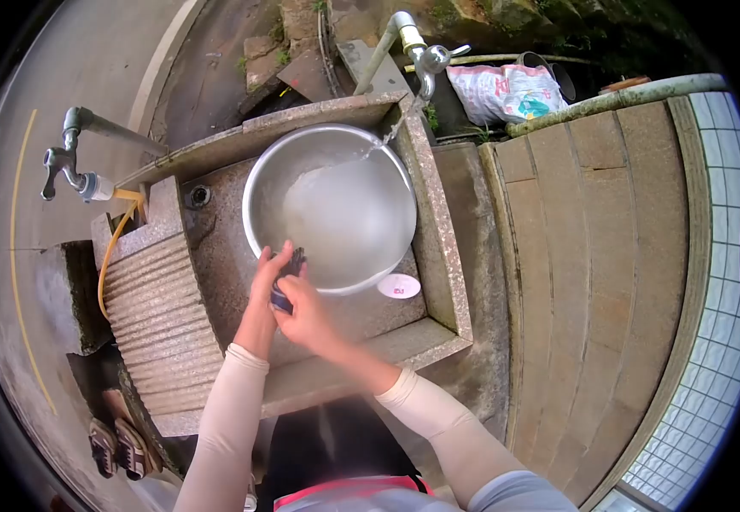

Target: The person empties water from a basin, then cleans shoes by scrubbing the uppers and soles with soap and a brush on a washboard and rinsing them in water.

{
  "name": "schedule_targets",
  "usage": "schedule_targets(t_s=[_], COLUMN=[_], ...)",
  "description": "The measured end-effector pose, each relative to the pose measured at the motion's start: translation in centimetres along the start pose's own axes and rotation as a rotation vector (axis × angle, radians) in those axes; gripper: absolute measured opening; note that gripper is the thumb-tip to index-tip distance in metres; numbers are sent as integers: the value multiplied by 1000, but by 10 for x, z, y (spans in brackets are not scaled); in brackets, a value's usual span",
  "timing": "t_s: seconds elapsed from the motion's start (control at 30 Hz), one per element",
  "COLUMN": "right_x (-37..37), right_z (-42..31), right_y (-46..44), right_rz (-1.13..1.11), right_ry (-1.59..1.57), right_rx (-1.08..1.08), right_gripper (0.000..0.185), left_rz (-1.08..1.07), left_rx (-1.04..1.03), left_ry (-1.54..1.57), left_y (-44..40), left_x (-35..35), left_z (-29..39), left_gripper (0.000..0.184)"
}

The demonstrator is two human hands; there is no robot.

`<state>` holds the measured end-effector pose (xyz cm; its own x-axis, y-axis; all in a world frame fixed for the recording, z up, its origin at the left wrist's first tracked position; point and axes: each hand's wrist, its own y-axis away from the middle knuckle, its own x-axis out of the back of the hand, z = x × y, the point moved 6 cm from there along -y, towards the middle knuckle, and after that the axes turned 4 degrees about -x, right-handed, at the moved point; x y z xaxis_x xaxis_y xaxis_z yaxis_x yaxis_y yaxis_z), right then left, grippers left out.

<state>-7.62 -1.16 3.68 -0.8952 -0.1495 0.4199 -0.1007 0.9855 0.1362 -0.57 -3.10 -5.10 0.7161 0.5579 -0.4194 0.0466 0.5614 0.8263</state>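
Dark-blue item (pixel 281 300) gripped between them, left hand (pixel 265 278) and right hand (pixel 305 312) are working at the basin's (pixel 248 200) seven o'clock (tidiest over water (pixel 344 209)).

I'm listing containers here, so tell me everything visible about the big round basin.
The basin is wide, round and silvery, apparently metal, with a smooth rim and no handles in view. It sits upright inside the stone-like sink and appears to hold water; a stream from the tap enters past its far right rim. The left hand and right hand are at its near edge; contact is unclear.
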Motion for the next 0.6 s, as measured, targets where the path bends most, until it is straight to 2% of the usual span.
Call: schedule_targets(t_s=[0.03,0.07,0.1,0.17,0.2,0.3,0.33,0.37,0.43,0.47,0.5,0.57,0.6], right_x=[-6,-12,12,26,27,32,34,37,47,50,72,105,119], right_z=[-3,6,-19,-19,-14,23,48,73,128,199,235,259,261], right_y=[-7,-19,27,13,0,-26,-38,-52,-90,-96,-105,-125,-131], right_rz=[32,54,53,147,189,256,251,245,62,104,132,174,193], right_ry=[-40,-80,-94,-93,-96,-41,10,58,432,608,543,506,538], right_rx=[5,-77,-179,-165,-151,-174,-185,-195,-252,-167,-207,-224,-210], right_gripper=[20,19,18,18,19,23,25,27,31,39,43,50,52], left_rz=[-11,-39,-19,-150,-4,38,59,169,188,155,73,248,140], left_rx=[-64,-136,-77,-125,-270,-235,-194,-156,-197,-156,-71,5,37], left_ry=[-23,-15,-47,-104,-281,47,8,101,-115,-168,-193,-293,-327], left_y=[-10,-23,25,-3,12,0,-11,-13,-27,-38,-70,-72,-74], left_x=[-1,-3,7,6,-17,-15,-15,-26,-36,-38,-15,7,12], left_z=[6,11,-19,-18,0,-25,-39,-43,-39,-38,-45,-25,-21], left_gripper=[96,68,56,32,20,21,20,19,20,22,45,81,101])
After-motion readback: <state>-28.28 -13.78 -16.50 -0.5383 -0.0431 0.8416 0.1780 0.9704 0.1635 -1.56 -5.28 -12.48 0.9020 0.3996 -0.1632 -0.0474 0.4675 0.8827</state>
